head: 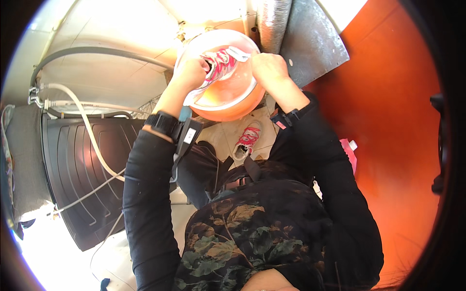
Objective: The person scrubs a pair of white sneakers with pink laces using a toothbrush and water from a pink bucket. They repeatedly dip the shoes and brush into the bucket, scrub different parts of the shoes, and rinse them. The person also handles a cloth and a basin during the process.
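My left hand [193,74] grips a white shoe with pink laces [221,65] at its ankle opening, over a round basin [227,115]. A white scrub brush [238,54] lies against the shoe's laces at the toe end. My right hand [270,68] is closed at the brush's other end and appears to hold it; its fingertips are hidden behind the hand. Inside the basin, below the shoe, the surface looks orange and wet. On the tiled floor between my feet stands a second white shoe with pink laces [247,140].
A silver flexible duct [273,25] and a grey metal sheet [313,43] stand right of the basin. An orange-red panel [393,109] fills the right side. Hoses [87,125] cross a dark ribbed appliance panel [87,163] at left. A pink pouch with a white cap [348,152] is by my right arm.
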